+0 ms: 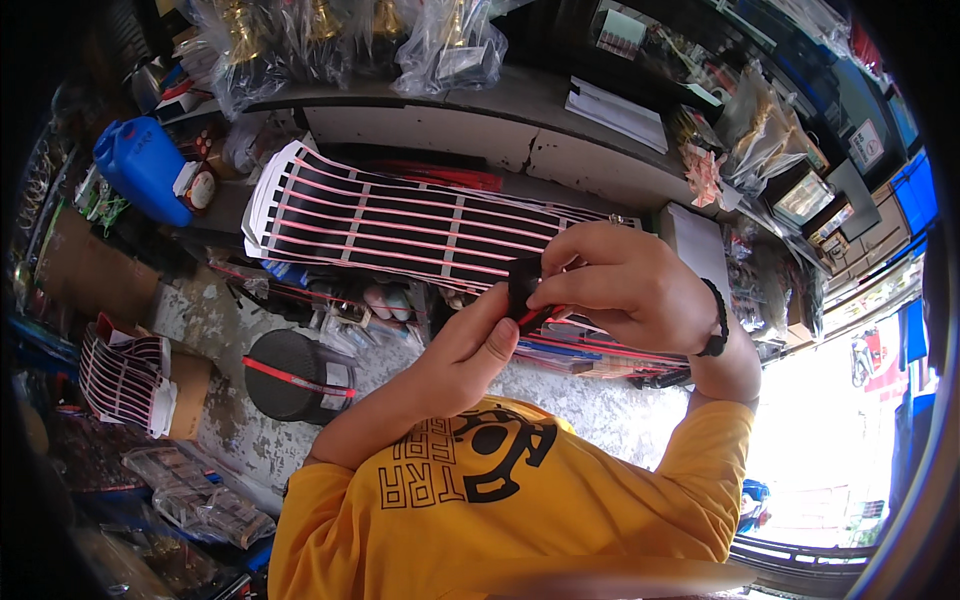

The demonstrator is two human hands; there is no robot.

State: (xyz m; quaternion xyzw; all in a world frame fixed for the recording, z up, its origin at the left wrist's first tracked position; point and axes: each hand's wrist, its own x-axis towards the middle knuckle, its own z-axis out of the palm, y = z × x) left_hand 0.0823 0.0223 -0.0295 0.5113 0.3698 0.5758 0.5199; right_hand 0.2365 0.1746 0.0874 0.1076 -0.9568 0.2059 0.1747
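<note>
In front of my chest, my two hands come together on a small dark object (522,284) with a bit of red along its lower side; its kind I cannot make out. My left hand (478,345) is closed round its near left side, thumb pointing up. From the right, my right hand (625,285) pinches it with bent fingers; their tips are partly hidden. Just beyond the hands, a long sheet of black panels (400,215), divided by pink and pale strips, lies along the bench, its left end curling up.
Bagged golden trophies (455,45) line the shelf behind the bench. A blue jerrycan (145,165) stands at the left. On the floor are a dark round stool (290,375) with a red band and a cardboard box (190,395) with similar striped sheets. A bright doorway (820,430) opens at right.
</note>
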